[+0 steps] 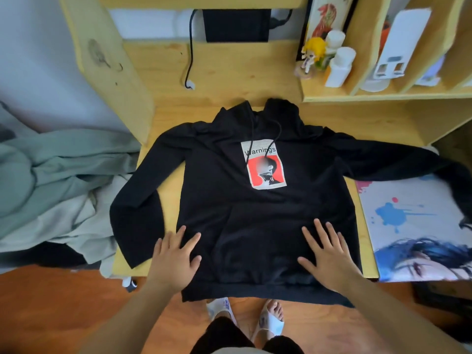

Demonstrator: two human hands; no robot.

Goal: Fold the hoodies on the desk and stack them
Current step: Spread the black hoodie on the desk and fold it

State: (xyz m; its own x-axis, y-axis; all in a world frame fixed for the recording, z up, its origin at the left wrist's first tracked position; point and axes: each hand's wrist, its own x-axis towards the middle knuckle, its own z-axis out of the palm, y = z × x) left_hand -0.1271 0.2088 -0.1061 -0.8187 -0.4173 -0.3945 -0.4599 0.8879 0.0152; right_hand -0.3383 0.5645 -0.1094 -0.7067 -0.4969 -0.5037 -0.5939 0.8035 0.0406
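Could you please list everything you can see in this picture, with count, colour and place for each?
black hoodie: one, black with a red-and-white print, spread face up on the desk, hem hanging over the near edge
desk: one, light wood, centre
green garments: a heap, pale green, left of the desk
black cable: one, hanging at the back of the desk
figurine: one, yellow-haired, on the right shelf
white bottles: two, beside the figurine
printed cushion: one, white and blue, right of the desk
left hand: flat on the hoodie's lower left
right hand: flat on its lower right

Hoodie (pixel 255 213) on desk (pixel 229 72); clothes pile (pixel 51 187) left
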